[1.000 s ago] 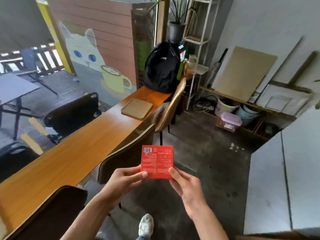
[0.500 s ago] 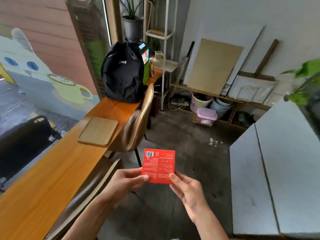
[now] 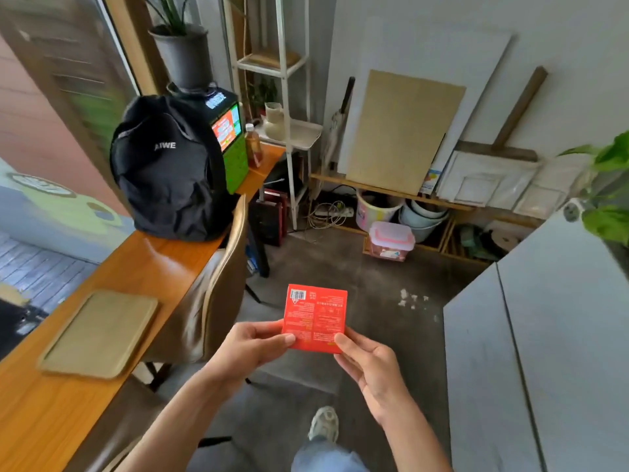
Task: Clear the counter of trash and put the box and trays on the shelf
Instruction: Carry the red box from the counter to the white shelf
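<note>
A flat red box (image 3: 316,315) with a barcode and small print is held upright in front of me over the concrete floor. My left hand (image 3: 248,349) pinches its lower left corner and my right hand (image 3: 369,364) pinches its lower right corner. A tan tray (image 3: 102,332) lies on the orange wooden counter (image 3: 143,267) at my left. The white metal shelf (image 3: 289,137) stands ahead past the counter's far end, with a white tray level holding a pale jug (image 3: 275,120).
A black backpack (image 3: 166,172) sits on the counter beside a green screen box (image 3: 231,144) and a bottle (image 3: 253,146). A brown chair (image 3: 218,294) stands against the counter. Grey panels (image 3: 544,335) are at my right. Buckets and a pink-lidded tub (image 3: 391,240) line the back wall.
I have walked forward along the counter: the backpack, shelf and tray are nearer and have slid left. Both hands keep the same hold on the red box.
</note>
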